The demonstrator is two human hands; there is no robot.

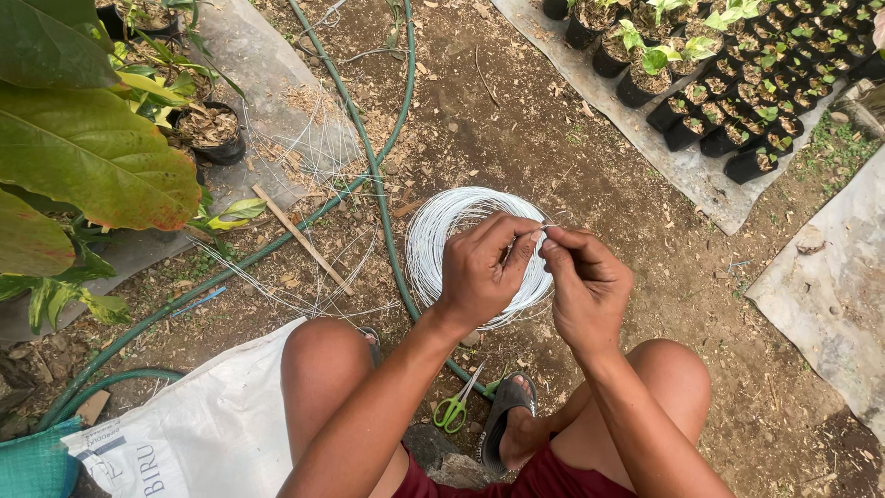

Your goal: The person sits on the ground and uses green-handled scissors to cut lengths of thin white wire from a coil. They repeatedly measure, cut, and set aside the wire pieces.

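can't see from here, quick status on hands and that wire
Left hand and right hand pinch a thin wire end in their fingers. White wire coil on the dirt below. Green scissors by the foot, clear.

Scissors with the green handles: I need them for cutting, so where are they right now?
In the head view, the green-handled scissors lie on the dirt between the person's knees, just left of the sandalled foot and below the white wire coil, beside the green hose.
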